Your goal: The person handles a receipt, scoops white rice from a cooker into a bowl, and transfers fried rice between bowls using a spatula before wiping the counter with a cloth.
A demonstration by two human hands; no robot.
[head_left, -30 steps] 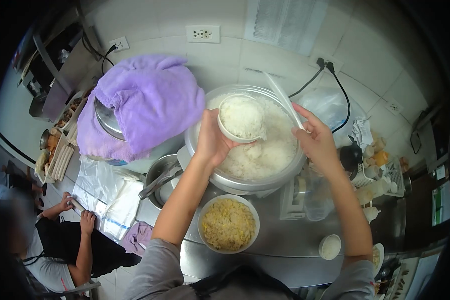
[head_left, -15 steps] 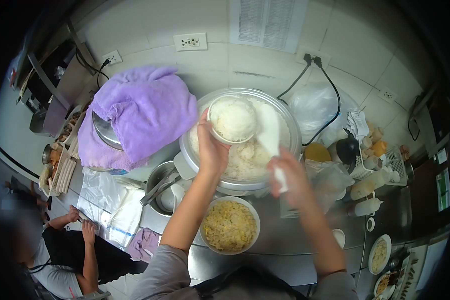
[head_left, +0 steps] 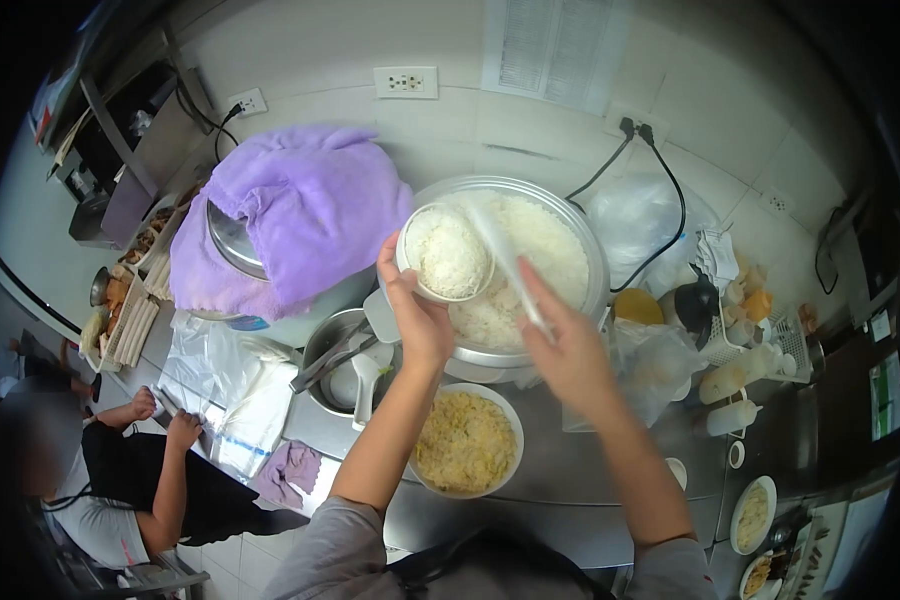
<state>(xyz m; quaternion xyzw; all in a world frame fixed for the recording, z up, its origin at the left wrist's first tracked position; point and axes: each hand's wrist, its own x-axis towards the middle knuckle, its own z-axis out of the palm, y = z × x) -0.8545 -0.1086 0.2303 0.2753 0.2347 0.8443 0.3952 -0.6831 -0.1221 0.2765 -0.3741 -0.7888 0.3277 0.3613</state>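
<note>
My left hand (head_left: 417, 315) is closed around a small white bowl (head_left: 404, 262) heaped with white rice (head_left: 450, 250), held over the left part of a large metal rice cooker (head_left: 598, 270). In my right hand (head_left: 562, 345) is a white rice paddle (head_left: 505, 255), slightly blurred, its blade on edge beside the rice mound. Plenty of cooked rice (head_left: 540, 240) lies in the cooker beneath. Nearer my body, a white bowl (head_left: 516, 455) of yellowish fried rice (head_left: 463, 440) stands on the steel counter.
A purple towel (head_left: 320, 210) drapes a lidded pot at left. Tongs and a white scoop rest in a metal pot (head_left: 320, 400). Plastic bags (head_left: 640, 220), squeeze bottles (head_left: 735, 418) and a basket (head_left: 760, 350) stand right. Another person (head_left: 120, 480) is at lower left.
The small bowl and my left hand have shifted slightly left and down. The paddle has swung from lying flat right of the bowl to edge-on close against the rice mound.
</note>
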